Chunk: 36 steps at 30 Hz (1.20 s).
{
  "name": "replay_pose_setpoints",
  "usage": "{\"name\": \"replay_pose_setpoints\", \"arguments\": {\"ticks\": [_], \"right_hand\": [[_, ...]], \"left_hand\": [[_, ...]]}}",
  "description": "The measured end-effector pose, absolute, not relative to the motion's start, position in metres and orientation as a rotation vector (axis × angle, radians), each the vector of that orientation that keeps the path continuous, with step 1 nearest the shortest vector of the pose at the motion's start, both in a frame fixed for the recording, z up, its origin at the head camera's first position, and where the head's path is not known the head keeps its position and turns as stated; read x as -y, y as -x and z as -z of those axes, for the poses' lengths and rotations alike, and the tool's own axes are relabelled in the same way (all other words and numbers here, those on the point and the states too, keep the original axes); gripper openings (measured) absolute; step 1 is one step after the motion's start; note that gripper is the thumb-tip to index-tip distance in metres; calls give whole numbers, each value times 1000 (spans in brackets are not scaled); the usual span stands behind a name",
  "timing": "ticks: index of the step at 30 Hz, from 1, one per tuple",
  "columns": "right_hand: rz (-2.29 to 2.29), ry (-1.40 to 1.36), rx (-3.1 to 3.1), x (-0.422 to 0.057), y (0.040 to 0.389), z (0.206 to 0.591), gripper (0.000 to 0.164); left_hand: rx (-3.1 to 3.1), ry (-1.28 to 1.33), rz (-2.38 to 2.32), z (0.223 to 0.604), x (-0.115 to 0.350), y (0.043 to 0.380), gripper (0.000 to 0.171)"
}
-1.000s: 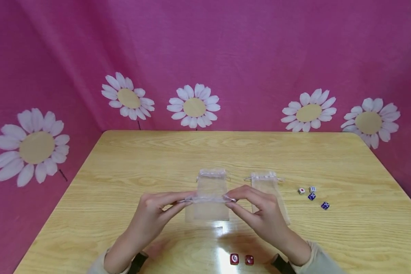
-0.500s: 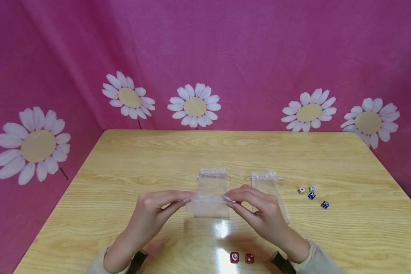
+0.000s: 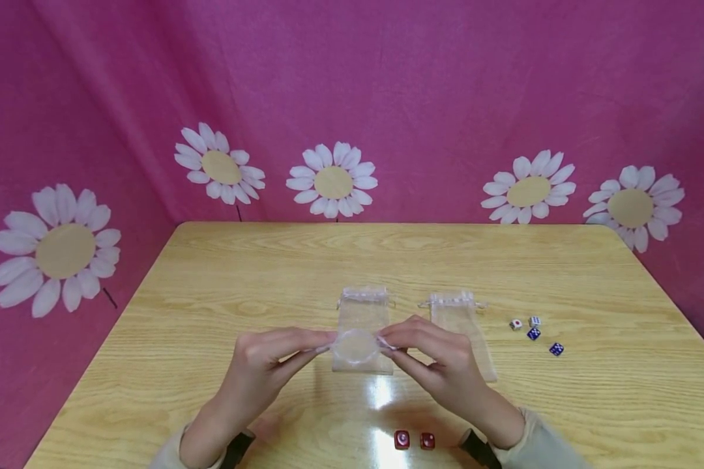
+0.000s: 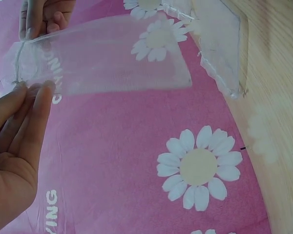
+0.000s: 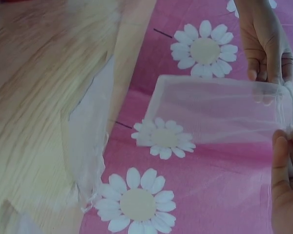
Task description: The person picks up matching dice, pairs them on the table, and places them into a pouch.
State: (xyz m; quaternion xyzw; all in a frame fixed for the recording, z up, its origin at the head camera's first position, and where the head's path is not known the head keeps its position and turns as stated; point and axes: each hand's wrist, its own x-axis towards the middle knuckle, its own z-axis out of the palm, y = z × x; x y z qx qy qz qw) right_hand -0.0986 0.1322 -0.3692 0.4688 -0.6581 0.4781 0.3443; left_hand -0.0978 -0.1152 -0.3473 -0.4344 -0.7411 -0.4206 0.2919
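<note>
Between my two hands is a sheer white drawstring pouch (image 4: pixel 112 58), its mouth spread into a round opening that faces the head camera. My left hand (image 3: pixel 272 358) pinches one side of the mouth between thumb and fingers. On the opposite side, my right hand (image 3: pixel 446 355) pinches the edge in the same way. In the right wrist view the pouch body (image 5: pixel 210 109) looks flat and see-through, with nothing visible inside. Behind it, a second sheer pouch (image 3: pixel 364 309) lies flat on the table. A third pouch (image 3: pixel 460 326) lies to the right, partly hidden by my right hand.
Two red dice (image 3: pixel 401 440) sit near the table's front edge, between the forearms. Right of the third pouch are two white dice (image 3: pixel 516 324) and two blue dice (image 3: pixel 556 349). A pink curtain with daisies (image 3: pixel 333 183) encloses the wooden table (image 3: pixel 240 260).
The held pouch's mouth was a flat line and has widened into a ring. My hands have come slightly closer together. The dice and the lying pouches have stayed put.
</note>
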Motion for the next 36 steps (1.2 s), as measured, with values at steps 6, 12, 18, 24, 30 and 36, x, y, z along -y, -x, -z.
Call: {"name": "replay_pose_setpoints", "arguments": {"ticks": [6, 12, 18, 24, 30, 36], "right_hand": [[-1243, -1250, 1718, -122, 101, 370, 13], [-1245, -1245, 1813, -112, 99, 374, 11], [-1294, -1229, 1937, -105, 96, 381, 8], [-1320, -1257, 2029, -99, 97, 385, 16], [-1308, -1242, 2058, -94, 99, 387, 22], [-1292, -1198, 2057, -91, 101, 381, 21]], "left_hand": [[1998, 1111, 1067, 349, 120, 92, 25], [2037, 1063, 1013, 354, 128, 87, 28], [2079, 1014, 1022, 366, 136, 81, 16], [2099, 959, 1051, 379, 141, 77, 39], [2121, 901, 1057, 382, 142, 74, 38], [2107, 847, 1021, 380, 144, 73, 22]]}}
